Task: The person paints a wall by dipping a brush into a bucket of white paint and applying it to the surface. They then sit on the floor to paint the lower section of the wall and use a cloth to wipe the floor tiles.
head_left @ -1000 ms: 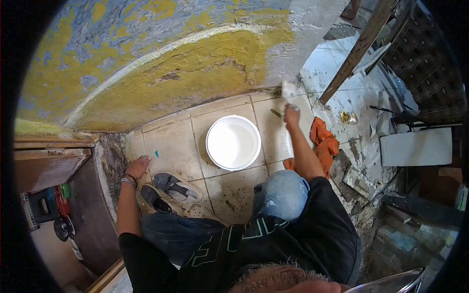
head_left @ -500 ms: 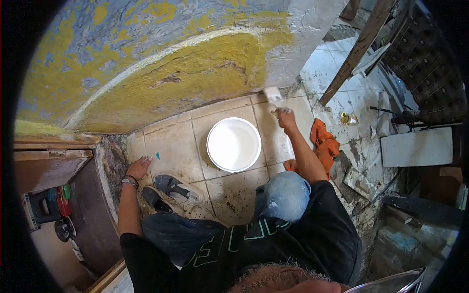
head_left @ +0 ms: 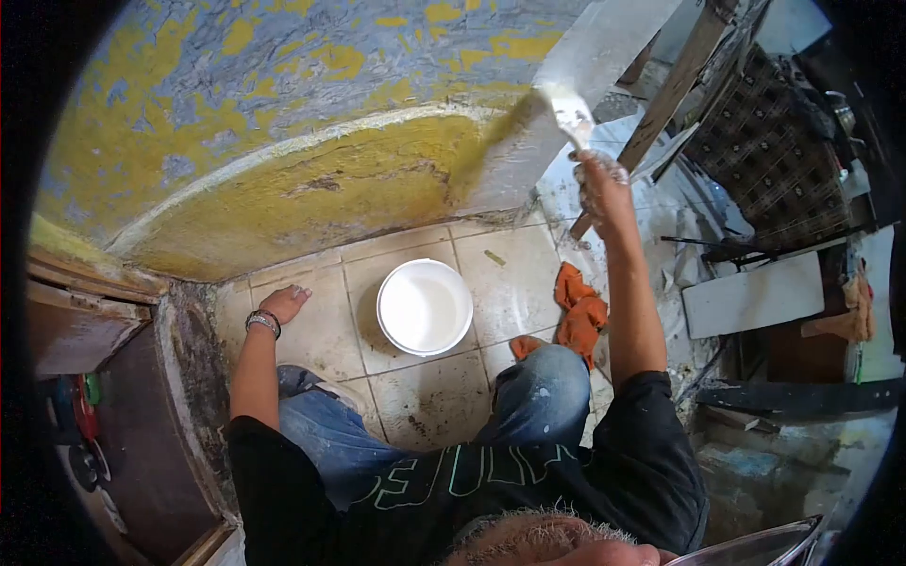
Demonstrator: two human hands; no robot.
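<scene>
My right hand (head_left: 606,189) is wrapped round the handle of a wide brush (head_left: 569,111), its bristles coated white and up against the wall (head_left: 368,160). That wall has peeling yellow and grey-blue paint, with a whitish strip at its right end beside the brush. Below, on the tiles, stands a white bucket (head_left: 385,316) with white liquid inside. My left hand (head_left: 284,304) hangs or rests left of the bucket, fingers loosely apart, holding nothing; whether it touches the floor I cannot tell.
An orange cloth (head_left: 579,316) lies on the tiled floor (head_left: 514,250) right of the bucket. A wooden post (head_left: 661,108) leans at the upper right. Farther right are a white board (head_left: 755,294) and debris. A wooden door frame (head_left: 94,274) stands at the left.
My right hand has risen with the brush from low near the floor to higher on the wall's right end. The view has shifted, and the bucket appears slightly lower and farther left.
</scene>
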